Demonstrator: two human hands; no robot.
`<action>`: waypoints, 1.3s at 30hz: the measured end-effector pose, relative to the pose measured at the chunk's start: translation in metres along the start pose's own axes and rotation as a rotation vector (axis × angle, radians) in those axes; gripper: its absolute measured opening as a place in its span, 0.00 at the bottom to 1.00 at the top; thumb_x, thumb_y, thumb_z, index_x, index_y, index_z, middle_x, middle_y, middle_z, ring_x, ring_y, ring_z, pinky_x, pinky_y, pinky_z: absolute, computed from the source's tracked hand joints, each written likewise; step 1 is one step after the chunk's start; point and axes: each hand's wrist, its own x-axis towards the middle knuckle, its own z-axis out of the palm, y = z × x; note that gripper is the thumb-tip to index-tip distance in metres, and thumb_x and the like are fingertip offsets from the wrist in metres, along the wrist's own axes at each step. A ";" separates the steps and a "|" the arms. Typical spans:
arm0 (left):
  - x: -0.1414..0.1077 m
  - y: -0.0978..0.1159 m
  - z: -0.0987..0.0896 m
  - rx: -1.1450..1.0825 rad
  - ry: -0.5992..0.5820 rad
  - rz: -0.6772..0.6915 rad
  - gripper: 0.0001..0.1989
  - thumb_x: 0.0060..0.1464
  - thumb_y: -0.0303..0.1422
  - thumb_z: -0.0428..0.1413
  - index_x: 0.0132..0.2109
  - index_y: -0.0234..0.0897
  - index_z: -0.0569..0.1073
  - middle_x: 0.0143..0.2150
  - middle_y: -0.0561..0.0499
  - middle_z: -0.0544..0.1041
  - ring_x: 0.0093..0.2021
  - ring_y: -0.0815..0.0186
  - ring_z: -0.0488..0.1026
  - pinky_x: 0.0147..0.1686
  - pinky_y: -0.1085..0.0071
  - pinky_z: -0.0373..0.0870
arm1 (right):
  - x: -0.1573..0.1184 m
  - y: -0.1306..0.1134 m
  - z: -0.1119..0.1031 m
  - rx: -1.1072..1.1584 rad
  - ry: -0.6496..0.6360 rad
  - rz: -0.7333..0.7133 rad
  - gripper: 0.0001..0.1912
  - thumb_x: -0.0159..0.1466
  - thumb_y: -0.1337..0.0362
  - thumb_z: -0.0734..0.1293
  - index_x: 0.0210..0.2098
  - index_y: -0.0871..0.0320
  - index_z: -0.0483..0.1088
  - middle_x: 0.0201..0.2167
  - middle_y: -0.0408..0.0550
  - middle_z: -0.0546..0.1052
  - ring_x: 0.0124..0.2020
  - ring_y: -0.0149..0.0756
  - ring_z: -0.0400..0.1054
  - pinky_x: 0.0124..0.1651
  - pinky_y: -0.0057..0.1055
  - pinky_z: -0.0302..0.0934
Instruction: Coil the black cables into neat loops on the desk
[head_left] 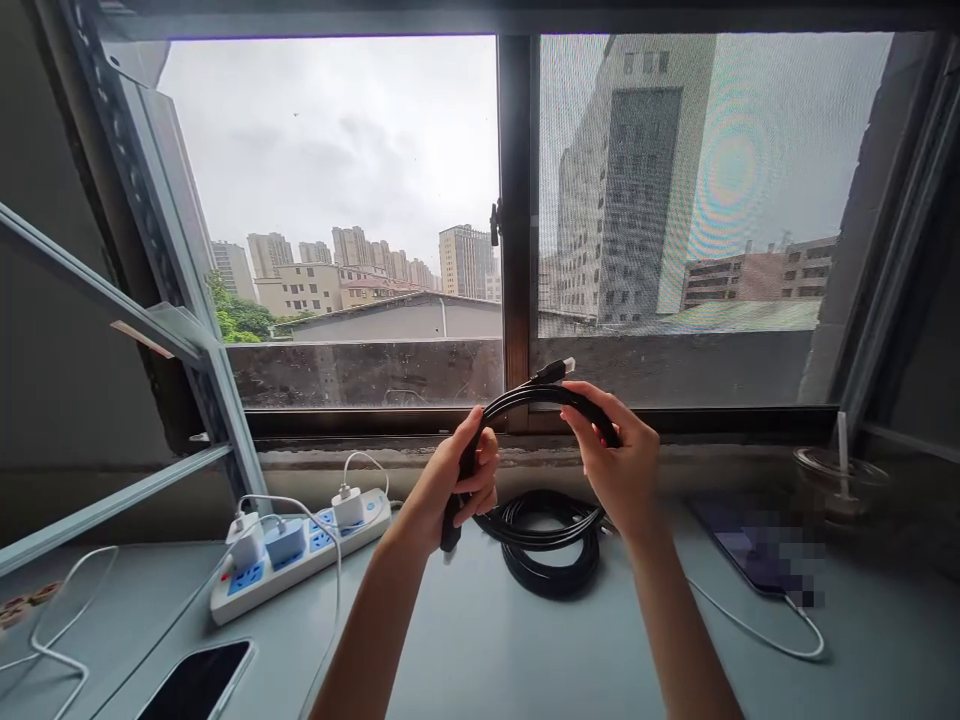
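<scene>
- One folded black cable arches above the coiled black cable; the left hand closes round one side, the right hand pinches the other.
- Best to keep the bend gentle, strands parallel, the plug free of both grips.
- Left of the coiled black cable: a white power strip.
- Beyond it: a sliding window.

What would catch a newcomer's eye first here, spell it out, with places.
First, the looped black cable at the centre, held up between the left hand and the right hand. Behind it, the wide sliding window shows buildings under a cloudy sky. Lower down, coiled black cables lie on the desk, with a white power strip to their left.
</scene>
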 end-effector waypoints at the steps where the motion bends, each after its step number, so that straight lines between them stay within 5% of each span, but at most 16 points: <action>1: -0.001 0.001 -0.001 -0.019 -0.021 -0.003 0.23 0.55 0.52 0.50 0.25 0.37 0.60 0.10 0.65 0.47 0.07 0.79 0.47 0.12 0.81 0.53 | 0.000 0.001 -0.001 -0.008 -0.003 -0.005 0.14 0.61 0.55 0.66 0.43 0.52 0.76 0.29 0.41 0.75 0.19 0.25 0.56 0.22 0.25 0.54; 6: -0.006 0.004 -0.001 -0.010 0.024 0.062 0.13 0.56 0.44 0.55 0.43 0.41 0.68 0.17 0.63 0.58 0.11 0.80 0.45 0.11 0.84 0.52 | 0.002 0.007 -0.001 -0.041 -0.027 -0.099 0.13 0.62 0.56 0.66 0.43 0.53 0.76 0.27 0.42 0.74 0.23 0.27 0.61 0.23 0.24 0.53; 9: -0.006 0.001 0.005 0.062 0.099 0.145 0.16 0.58 0.43 0.53 0.52 0.48 0.64 0.20 0.63 0.61 0.13 0.79 0.43 0.09 0.85 0.47 | 0.003 0.010 -0.001 -0.037 -0.039 -0.103 0.13 0.62 0.56 0.66 0.43 0.53 0.76 0.27 0.42 0.74 0.22 0.26 0.61 0.21 0.24 0.53; 13: -0.007 -0.007 0.015 0.135 0.151 0.164 0.16 0.55 0.50 0.53 0.42 0.44 0.67 0.17 0.64 0.50 0.13 0.80 0.40 0.08 0.87 0.38 | 0.003 0.010 -0.001 -0.019 0.073 -0.075 0.14 0.59 0.55 0.69 0.43 0.53 0.74 0.33 0.44 0.76 0.22 0.26 0.63 0.20 0.23 0.56; 18: -0.008 -0.010 0.022 0.202 0.158 0.274 0.18 0.50 0.49 0.59 0.37 0.39 0.69 0.17 0.64 0.48 0.14 0.81 0.39 0.09 0.86 0.40 | 0.004 0.009 -0.001 -0.056 0.119 -0.063 0.19 0.58 0.53 0.69 0.47 0.52 0.72 0.43 0.47 0.73 0.23 0.25 0.64 0.20 0.25 0.61; 25: -0.010 0.003 0.006 0.286 0.306 0.329 0.23 0.43 0.51 0.63 0.35 0.34 0.75 0.14 0.64 0.47 0.14 0.81 0.41 0.09 0.84 0.39 | 0.000 -0.007 -0.003 -0.021 0.024 0.172 0.18 0.46 0.50 0.76 0.23 0.59 0.75 0.16 0.41 0.72 0.18 0.29 0.65 0.21 0.25 0.59; 30: -0.014 0.006 -0.005 0.254 0.264 0.271 0.22 0.42 0.50 0.63 0.32 0.35 0.71 0.15 0.65 0.45 0.13 0.81 0.40 0.09 0.85 0.38 | 0.000 -0.017 -0.012 0.178 -0.209 0.343 0.24 0.47 0.48 0.74 0.11 0.58 0.65 0.08 0.38 0.64 0.12 0.25 0.60 0.19 0.25 0.60; 35: -0.007 0.001 -0.002 0.134 0.189 0.137 0.28 0.38 0.54 0.64 0.23 0.37 0.60 0.12 0.66 0.45 0.11 0.82 0.40 0.08 0.86 0.38 | 0.001 -0.017 -0.017 0.433 -0.461 0.469 0.27 0.51 0.44 0.71 0.12 0.59 0.65 0.10 0.39 0.65 0.08 0.22 0.56 0.11 0.22 0.52; 39: 0.009 -0.007 -0.002 0.074 0.206 -0.003 0.33 0.34 0.60 0.62 0.19 0.38 0.54 0.10 0.65 0.46 0.09 0.82 0.41 0.06 0.85 0.37 | 0.000 -0.021 -0.016 0.256 -0.212 0.363 0.25 0.59 0.42 0.63 0.28 0.58 0.77 0.21 0.44 0.76 0.10 0.22 0.59 0.17 0.23 0.62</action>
